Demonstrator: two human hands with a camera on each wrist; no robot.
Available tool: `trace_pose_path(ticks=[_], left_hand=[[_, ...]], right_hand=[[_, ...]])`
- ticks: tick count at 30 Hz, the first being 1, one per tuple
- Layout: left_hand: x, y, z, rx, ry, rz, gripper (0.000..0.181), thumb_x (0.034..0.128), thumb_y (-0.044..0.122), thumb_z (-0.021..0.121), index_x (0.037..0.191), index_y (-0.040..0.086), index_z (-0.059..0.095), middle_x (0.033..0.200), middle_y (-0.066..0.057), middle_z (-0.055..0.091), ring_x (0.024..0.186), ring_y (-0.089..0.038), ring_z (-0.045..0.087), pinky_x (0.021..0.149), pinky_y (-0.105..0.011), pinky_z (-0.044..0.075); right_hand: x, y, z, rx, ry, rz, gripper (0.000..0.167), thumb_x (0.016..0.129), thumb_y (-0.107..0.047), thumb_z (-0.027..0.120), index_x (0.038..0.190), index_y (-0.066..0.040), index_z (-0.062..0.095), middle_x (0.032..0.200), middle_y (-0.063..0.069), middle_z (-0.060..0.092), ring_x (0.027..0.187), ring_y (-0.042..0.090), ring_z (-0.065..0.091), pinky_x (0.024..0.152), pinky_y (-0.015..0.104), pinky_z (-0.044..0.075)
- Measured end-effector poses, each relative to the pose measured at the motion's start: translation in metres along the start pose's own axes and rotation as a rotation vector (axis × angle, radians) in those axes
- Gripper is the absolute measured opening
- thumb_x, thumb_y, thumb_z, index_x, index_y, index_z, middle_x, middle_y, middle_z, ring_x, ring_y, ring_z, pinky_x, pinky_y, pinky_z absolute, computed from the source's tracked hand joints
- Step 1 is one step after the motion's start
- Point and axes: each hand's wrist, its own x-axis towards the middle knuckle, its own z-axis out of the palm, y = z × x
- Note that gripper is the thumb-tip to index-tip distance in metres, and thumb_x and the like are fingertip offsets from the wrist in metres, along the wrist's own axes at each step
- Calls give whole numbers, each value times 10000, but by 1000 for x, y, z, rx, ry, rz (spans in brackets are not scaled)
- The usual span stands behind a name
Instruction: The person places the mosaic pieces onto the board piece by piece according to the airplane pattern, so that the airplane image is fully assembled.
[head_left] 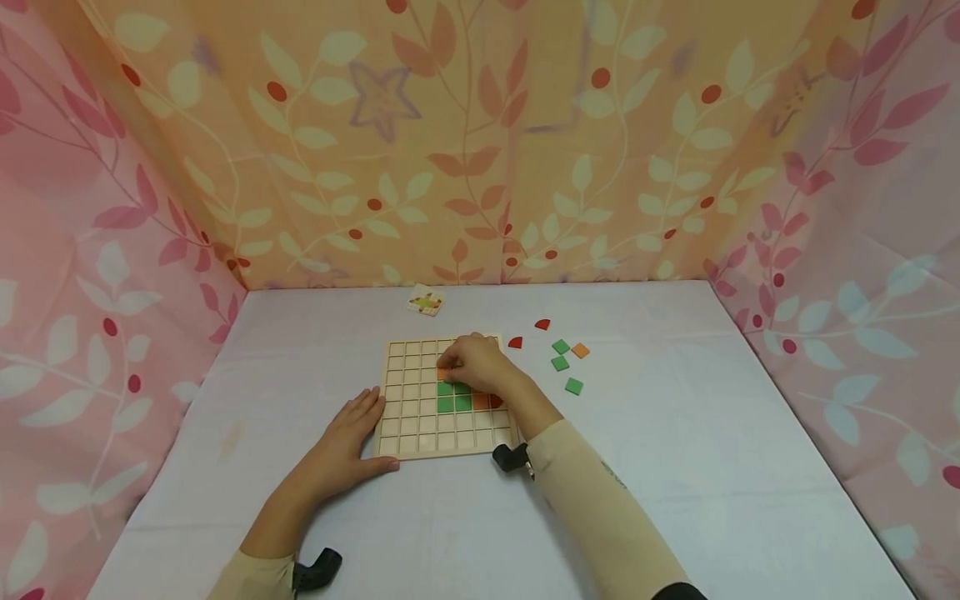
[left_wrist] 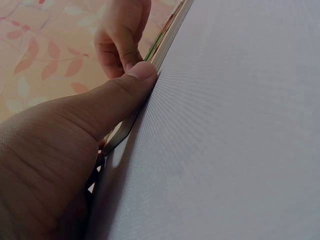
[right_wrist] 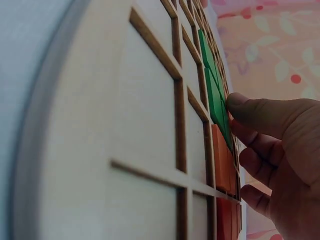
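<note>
Pale wooden grid board (head_left: pixel 409 408), lying flat on the white cloth-covered worktop (head_left: pixel 675 467). Your hands work apart: the left hand (head_left: pixel 345 437), fingers extended, braces the left and near edges; the right hand (head_left: pixel 476 364) appears to pinch an orange square tile (head_left: pixel 442 375) just beyond the green square tiles (head_left: pixel 446 405). For clean seating, align tile sides with the ridges, then press evenly.
</note>
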Motion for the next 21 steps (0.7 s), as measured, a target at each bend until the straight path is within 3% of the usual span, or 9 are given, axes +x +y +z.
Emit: trace_pose_path(ticks=[11,21], left_hand=[[1,0,0,0,-28,-22,1138,782,637,800,1613,49,292,1715,-99,184,1590,-315,119,1257,-563,158],[0,0,1,-6,-24,-26,1130,781,620,811,1611,49,298,1714,-94,186,1588,-325,125,1250,-580,172]], right_hand=[[-14,-3,-30,-39,63,-85,237,951,-283,746,1173,-213,788,1151,-50,705,1142,199,559,989,453,419],[-31,13,-68,-109,127,-132,240,950,-267,755,1187,-235,774,1155,-54,699,1142,201,561,1001,460,427]])
